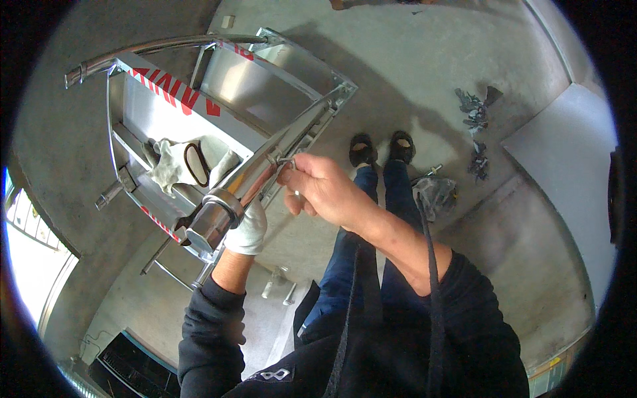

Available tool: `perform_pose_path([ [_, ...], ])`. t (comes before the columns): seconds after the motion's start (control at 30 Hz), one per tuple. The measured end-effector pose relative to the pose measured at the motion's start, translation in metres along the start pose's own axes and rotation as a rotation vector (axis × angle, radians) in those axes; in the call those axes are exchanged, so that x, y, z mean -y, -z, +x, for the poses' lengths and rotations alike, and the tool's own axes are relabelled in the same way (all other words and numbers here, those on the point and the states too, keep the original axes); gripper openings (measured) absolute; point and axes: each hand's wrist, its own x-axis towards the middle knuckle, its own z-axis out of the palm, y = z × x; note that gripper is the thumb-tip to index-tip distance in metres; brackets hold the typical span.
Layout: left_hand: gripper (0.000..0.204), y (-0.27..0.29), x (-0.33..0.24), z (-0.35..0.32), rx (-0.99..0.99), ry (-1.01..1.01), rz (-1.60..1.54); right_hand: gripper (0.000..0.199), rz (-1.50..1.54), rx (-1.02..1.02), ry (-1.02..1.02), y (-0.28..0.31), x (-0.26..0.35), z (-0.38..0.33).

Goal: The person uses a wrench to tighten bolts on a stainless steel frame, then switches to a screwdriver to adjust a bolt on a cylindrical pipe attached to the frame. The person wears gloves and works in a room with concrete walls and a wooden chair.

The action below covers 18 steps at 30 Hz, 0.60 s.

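Note:
A shiny metal frame (285, 142) with sheet-metal panels stands before me on the left. My right hand (322, 189) is bare, and its thumb and forefinger pinch together at the frame's near tube (249, 178). A small thin metal piece shows by those fingertips, too small to name. Beneath the tube, near its capped end (207, 224), is my left hand (248, 231) in a white work glove; the tube hides its fingers. A loose white glove (174, 164) with a dark-edged cuff lies inside the frame, just beyond the tube.
Red-and-white tape (174, 91) runs along a panel. Grey scraps (474, 109) and a clear plastic bag (436, 198) lie on the concrete floor, right of my shoes (381, 147). A pale sheet (557, 166) stands at the right; a black slatted object (133, 365) sits lower left.

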Motion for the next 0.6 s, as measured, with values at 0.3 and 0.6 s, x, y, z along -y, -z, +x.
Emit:
perform_pose_path([
  [0.3,0.045,0.000,0.003,-0.005,-0.043,-0.005,0.009,0.027,-0.044,-0.012,-0.013,0.001,0.003,0.001],
  [0.6,0.050,-0.003,-0.011,-0.001,-0.036,0.024,-0.089,0.030,-0.153,-0.107,0.087,0.000,-0.004,0.005],
])
